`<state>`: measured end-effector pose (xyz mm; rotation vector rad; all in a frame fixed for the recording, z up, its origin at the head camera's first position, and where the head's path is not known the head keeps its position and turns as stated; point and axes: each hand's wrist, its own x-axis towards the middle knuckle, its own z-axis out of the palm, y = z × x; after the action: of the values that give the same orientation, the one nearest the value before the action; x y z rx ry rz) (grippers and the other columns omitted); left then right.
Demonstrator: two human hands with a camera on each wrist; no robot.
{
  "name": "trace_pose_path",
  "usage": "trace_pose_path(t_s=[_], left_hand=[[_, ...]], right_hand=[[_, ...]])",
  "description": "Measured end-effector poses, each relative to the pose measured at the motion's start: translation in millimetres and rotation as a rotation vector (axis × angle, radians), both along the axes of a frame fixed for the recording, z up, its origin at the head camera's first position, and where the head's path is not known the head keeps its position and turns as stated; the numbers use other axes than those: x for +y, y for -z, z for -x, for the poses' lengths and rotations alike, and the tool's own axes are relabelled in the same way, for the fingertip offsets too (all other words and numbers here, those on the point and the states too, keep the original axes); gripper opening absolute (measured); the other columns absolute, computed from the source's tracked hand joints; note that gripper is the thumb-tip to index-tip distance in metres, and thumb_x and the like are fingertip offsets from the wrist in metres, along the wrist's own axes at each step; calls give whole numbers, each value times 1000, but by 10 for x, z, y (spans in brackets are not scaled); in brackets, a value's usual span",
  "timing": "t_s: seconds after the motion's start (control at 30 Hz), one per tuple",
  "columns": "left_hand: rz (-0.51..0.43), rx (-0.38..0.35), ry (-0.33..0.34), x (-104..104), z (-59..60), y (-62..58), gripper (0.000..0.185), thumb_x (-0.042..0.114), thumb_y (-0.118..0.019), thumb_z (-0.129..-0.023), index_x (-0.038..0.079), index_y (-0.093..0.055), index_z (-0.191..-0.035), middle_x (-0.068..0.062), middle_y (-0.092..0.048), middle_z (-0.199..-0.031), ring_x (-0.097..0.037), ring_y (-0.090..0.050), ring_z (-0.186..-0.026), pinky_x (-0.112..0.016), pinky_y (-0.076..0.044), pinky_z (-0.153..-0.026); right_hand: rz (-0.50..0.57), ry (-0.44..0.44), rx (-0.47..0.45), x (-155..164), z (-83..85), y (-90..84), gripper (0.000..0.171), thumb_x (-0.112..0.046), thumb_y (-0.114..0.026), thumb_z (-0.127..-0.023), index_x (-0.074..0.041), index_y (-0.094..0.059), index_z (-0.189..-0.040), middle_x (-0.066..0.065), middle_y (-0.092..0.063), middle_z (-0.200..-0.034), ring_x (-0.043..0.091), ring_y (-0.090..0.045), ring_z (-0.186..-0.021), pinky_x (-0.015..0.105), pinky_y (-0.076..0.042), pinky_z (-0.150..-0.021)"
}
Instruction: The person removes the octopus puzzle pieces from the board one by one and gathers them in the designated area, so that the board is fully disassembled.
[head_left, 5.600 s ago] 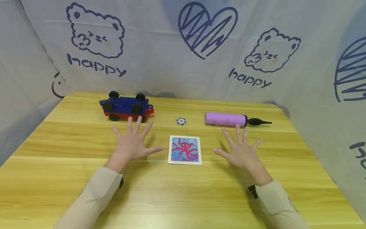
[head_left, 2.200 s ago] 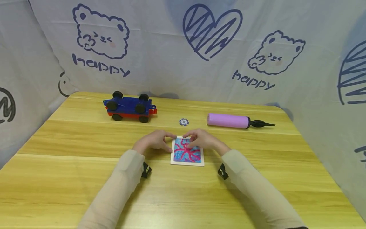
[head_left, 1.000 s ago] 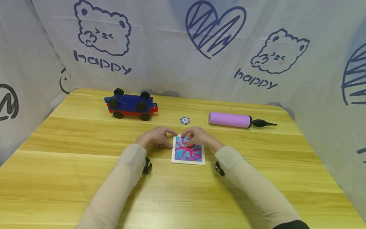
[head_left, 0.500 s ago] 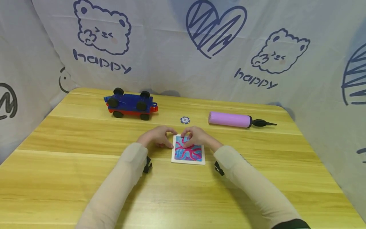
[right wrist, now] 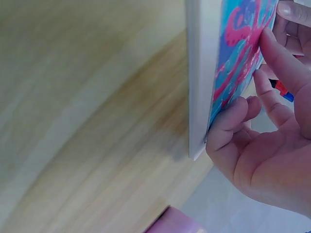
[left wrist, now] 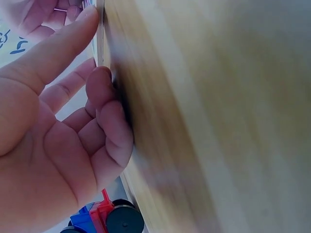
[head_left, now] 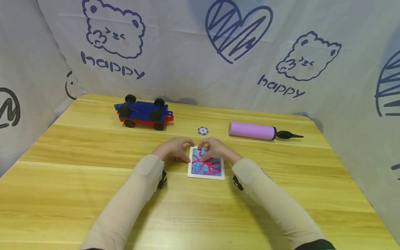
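the octopus puzzle tile (head_left: 206, 166), flat on the surface (head_left: 93, 146), is being fingered at its far edge by both curled hands, left hand (head_left: 172, 150) and right hand (head_left: 215, 149); lifting likely comes next, and a firmer pinch is called for.

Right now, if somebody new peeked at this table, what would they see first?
Probably the bright picture tile with the pink octopus in the middle of the wooden table, with the left hand at its left edge and the right hand resting fingers on its far part. Next, the blue and red toy car at the back left, and the purple pump at the back right.
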<state>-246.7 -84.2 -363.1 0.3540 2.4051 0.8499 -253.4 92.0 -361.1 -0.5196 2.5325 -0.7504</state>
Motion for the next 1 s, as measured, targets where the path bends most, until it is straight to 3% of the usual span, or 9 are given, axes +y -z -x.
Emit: trace_pose_path(t_s=[0.13, 0.4, 0.8, 1.0], left_hand=[[3, 3, 6, 2, -4, -8, 54, 13, -72, -76, 13, -47, -124, -9, -48, -73, -15, -43, -50, -22, -37, -45], [7, -4, -4, -3, -16, -29, 54, 13, -72, -76, 14, -48, -124, -11, -49, -84, -16, -45, -52, -23, -39, -47], [8, -18, -20, -8, -1, -16, 53, 14, -72, -76, 15, -48, -123, -12, -49, -93, -17, -46, -53, -24, -40, -48], [9, -28, 2, -10, 23, -14, 54, 16, -74, -74, 15, -48, -122, -11, -49, -87, -17, -47, -53, -24, -42, -49]], right_hand=[[-18, -5, -23, -8, 10, -3, 31, -10, -74, -73, -9, -57, -99, 8, -53, -92, 19, -47, -83, 32, -39, -75], [-7, 21, -52, -5, 11, 24, 24, -10, -74, -73, -9, -57, -91, 7, -51, -88, 19, -47, -79, 30, -38, -72], [-35, 40, 24, -29, -31, 2, 29, -12, -76, -70, -11, -61, -95, 8, -54, -98, 21, -48, -90, 35, -40, -81], [-29, 52, 42, -36, -47, 5, 32, -12, -77, -69, -11, -63, -97, 10, -55, -103, 22, -50, -96, 36, -41, -84]])
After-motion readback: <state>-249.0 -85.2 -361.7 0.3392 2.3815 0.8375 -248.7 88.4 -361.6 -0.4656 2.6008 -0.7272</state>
